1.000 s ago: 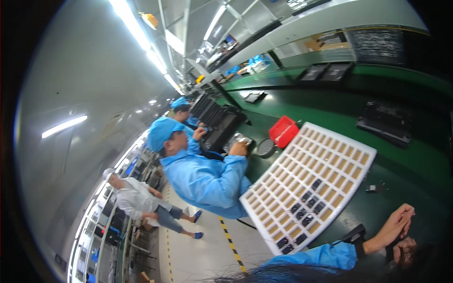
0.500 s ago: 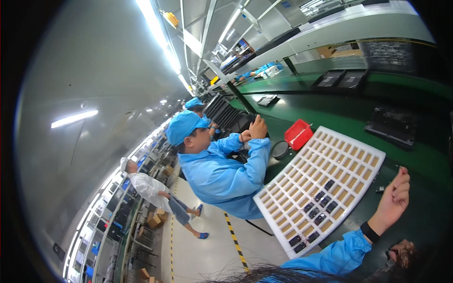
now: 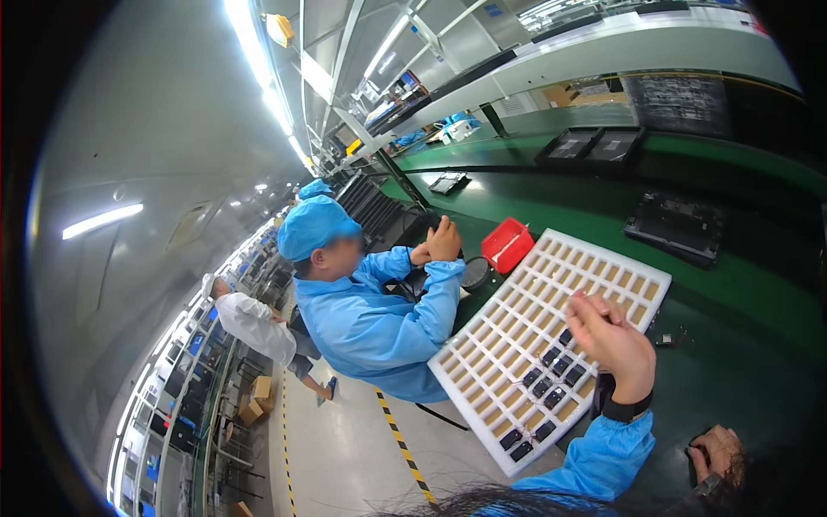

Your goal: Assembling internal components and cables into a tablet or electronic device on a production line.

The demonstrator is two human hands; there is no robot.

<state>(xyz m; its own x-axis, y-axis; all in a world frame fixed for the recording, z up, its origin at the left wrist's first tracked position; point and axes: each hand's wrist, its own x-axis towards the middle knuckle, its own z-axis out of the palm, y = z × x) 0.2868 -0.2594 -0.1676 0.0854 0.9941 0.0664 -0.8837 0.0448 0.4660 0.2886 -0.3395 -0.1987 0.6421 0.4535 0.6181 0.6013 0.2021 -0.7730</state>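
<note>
A white foam tray [image 3: 482, 366] with rows of tan-bottomed slots lies tilted across the bench. Several small black modules [image 3: 554, 397] with thin wires sit in its near slots. Above the tray's right side is my left hand [image 3: 616, 340], a dark band at its wrist. Its fingers are curled, with thumb and fingertips together; whatever they pinch is too small to make out. My right hand [image 3: 717, 452] rests low at the right, fingers curled round something dark, mostly hidden in shadow. A small metallic part [image 3: 664, 339] lies on the bench just right of the tray.
A co-worker in blue [image 3: 370, 302] sits against the tray's left side, hands raised together. Beyond the tray are a red box [image 3: 506, 245] and a round dark dish [image 3: 475, 273]. A black panel [image 3: 676, 226] and black trays [image 3: 591, 145] lie on the green bench farther back.
My left hand has moved from right of the tray to above it. The whole view has shifted, and my right hand shows more clearly. A person in white has moved along the aisle.
</note>
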